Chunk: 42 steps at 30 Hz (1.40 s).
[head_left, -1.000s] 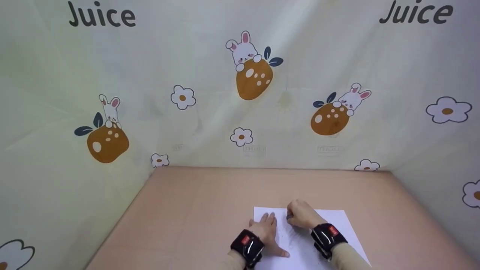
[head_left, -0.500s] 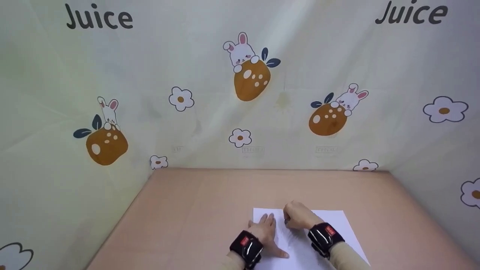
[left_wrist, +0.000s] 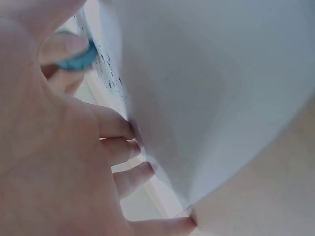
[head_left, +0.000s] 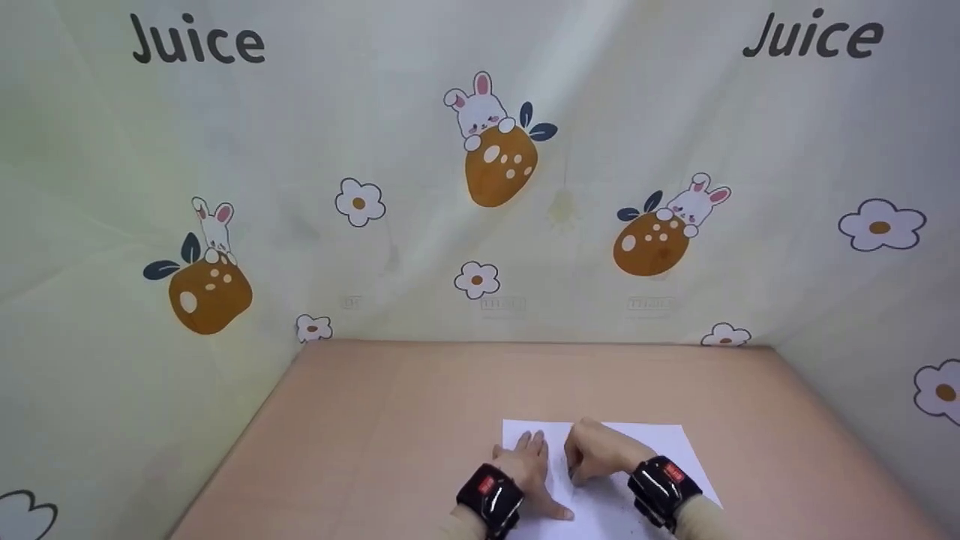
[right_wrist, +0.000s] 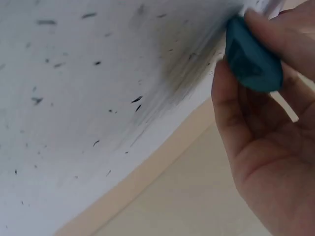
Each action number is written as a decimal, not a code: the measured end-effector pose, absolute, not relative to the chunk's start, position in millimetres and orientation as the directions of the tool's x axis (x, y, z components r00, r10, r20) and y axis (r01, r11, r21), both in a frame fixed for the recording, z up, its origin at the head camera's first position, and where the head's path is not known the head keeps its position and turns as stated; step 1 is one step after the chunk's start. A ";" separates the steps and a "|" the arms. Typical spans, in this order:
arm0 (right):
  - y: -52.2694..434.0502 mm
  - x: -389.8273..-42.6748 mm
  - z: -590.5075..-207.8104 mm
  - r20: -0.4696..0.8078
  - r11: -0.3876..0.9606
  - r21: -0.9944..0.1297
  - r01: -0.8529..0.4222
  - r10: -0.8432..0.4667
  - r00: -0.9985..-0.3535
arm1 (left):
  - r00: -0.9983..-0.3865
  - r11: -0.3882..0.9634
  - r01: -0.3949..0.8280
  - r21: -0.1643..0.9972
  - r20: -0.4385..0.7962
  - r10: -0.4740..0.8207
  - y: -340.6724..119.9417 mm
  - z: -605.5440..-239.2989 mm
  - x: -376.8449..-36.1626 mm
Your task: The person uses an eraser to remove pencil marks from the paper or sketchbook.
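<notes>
**K:** Right wrist view: right hand is pinching a teal eraser between thumb and fingers, pressing it onto the white sheet. It's working near the sheet's left edge.

**M:** Left hand?

**K:** Left hand is lying flat, fingers straight, holding down the sheet's left edge. Nothing gripped. Left wrist view is showing its fingertips on the paper's edge.

**M:** Progress?

**K:** Looking partway, I'd say. Grey pencil smudge is showing beside the eraser, and dark crumbs are scattered across the sheet. So marks are left to rub out and debris left to clear.

**M:** Where's the sheet?

**K:** Lying flat on the peach table, near its front edge. Cartoon-print cloth is hanging well behind the sheet.
</notes>
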State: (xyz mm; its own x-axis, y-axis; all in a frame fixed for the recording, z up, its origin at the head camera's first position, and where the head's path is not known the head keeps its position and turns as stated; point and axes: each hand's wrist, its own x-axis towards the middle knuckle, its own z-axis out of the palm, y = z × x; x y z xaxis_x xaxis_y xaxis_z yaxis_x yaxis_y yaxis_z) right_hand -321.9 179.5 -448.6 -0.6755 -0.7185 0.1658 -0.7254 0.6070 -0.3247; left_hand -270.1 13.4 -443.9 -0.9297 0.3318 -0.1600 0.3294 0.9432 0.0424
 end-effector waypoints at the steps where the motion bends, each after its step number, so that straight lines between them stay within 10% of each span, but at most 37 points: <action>1: 179.2 -321.9 -449.8 0.175 0.611 -0.323 -0.722 -0.712 -0.680 | -0.929 0.943 0.330 0.042 -0.161 0.332 13.1 -443.8 -270.1; 8: 174.2 -319.7 -451.7 0.306 0.674 -0.182 -0.716 -0.653 -0.693 | -0.928 0.943 0.330 0.051 -0.167 0.334 12.1 -442.5 -270.8; 13: 170.8 -312.6 -447.0 0.177 0.637 -0.235 -0.734 -0.714 -0.677 | -0.926 0.943 0.327 0.066 -0.174 0.334 12.4 -443.1 -269.7; 19: 174.3 -315.6 -451.7 0.313 0.672 -0.211 -0.709 -0.641 -0.701 | -0.930 0.944 0.324 0.054 -0.163 0.329 13.1 -442.3 -269.5; 26: 175.4 -306.5 -446.6 0.066 0.630 -0.361 -0.688 -0.718 -0.693 | -0.928 0.945 0.324 0.052 -0.176 0.328 14.3 -444.6 -269.0; 32: 178.6 -310.3 -454.6 0.294 0.652 -0.219 -0.726 -0.665 -0.686 | -0.929 0.944 0.326 0.049 -0.168 0.330 13.7 -444.3 -269.0; 42: 178.1 -305.3 -448.5 0.210 0.605 -0.258 -0.753 -0.726 -0.655 | -0.929 0.944 0.323 0.066 -0.167 0.330 14.5 -443.8 -269.9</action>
State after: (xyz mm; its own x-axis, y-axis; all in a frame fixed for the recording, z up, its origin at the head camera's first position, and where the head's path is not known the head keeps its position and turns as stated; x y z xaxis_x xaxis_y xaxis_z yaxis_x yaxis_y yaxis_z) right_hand -305.3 178.1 -448.5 -0.6554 -0.7256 0.2096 -0.7528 0.6054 -0.2583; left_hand -269.9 14.5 -443.8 -0.9292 0.3299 -0.1668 0.3233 0.9440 0.0658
